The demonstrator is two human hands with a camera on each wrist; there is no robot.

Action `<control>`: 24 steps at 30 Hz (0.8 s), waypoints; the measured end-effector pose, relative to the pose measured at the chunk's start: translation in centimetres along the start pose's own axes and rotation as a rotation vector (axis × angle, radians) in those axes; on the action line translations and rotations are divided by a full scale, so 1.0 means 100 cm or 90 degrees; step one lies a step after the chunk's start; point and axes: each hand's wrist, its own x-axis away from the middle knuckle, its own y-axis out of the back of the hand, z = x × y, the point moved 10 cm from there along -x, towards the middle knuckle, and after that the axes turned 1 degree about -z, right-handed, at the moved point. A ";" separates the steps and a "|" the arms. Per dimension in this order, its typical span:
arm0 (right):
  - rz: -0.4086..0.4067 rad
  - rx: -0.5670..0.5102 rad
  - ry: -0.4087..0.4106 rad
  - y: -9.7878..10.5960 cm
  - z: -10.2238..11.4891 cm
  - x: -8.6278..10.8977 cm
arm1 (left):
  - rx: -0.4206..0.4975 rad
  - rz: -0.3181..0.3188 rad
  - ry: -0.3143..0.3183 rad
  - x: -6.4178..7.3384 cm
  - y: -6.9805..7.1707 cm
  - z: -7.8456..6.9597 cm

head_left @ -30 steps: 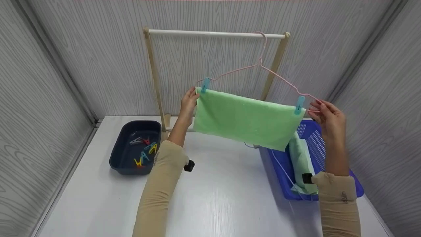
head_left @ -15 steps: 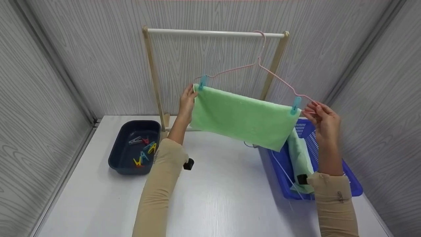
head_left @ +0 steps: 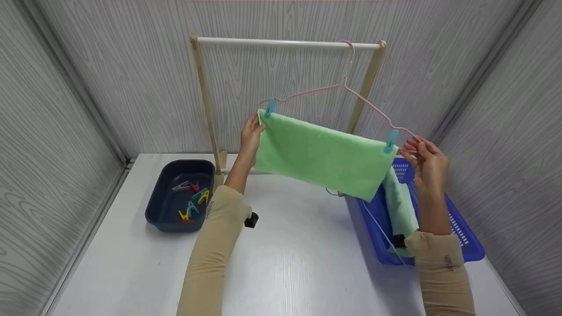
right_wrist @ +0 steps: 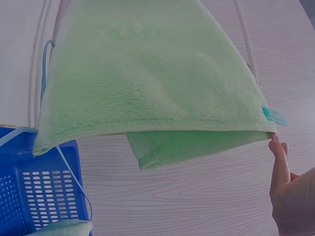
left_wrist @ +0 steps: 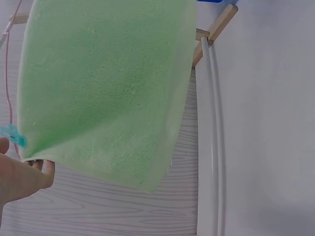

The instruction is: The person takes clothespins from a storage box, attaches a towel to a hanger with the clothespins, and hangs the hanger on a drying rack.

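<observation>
A light green towel (head_left: pixel 325 153) hangs folded over a pink clothes hanger (head_left: pixel 368 103), whose hook is over the rack's white rod (head_left: pixel 281 42). Two blue clothespins, one at the left (head_left: pixel 270 108) and one at the right (head_left: pixel 390 141), clip the towel's upper corners. My left hand (head_left: pixel 250 139) grips the towel's upper left corner beside the clothespin; in the left wrist view some fingers (left_wrist: pixel 48 172) go behind the cloth. My right hand (head_left: pixel 431 169) pinches the hanger's right end, just beyond the towel corner. The hanger tilts, right end lower.
At the left, a dark bin (head_left: pixel 153 208) holds several coloured clothespins (head_left: pixel 192 207). A blue basket (head_left: pixel 470 248) at the right contains another green cloth (head_left: pixel 400 206) and a pale hanger (head_left: pixel 378 226). The wooden rack post (head_left: pixel 204 101) stands behind my left hand.
My right hand has moved left and slightly down with the hanger's right end. My left hand and the towel's left corner have shifted slightly up and left.
</observation>
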 end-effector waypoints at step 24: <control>-0.042 0.023 0.046 0.007 -0.044 0.007 | -0.273 -0.025 -0.045 0.053 0.040 0.028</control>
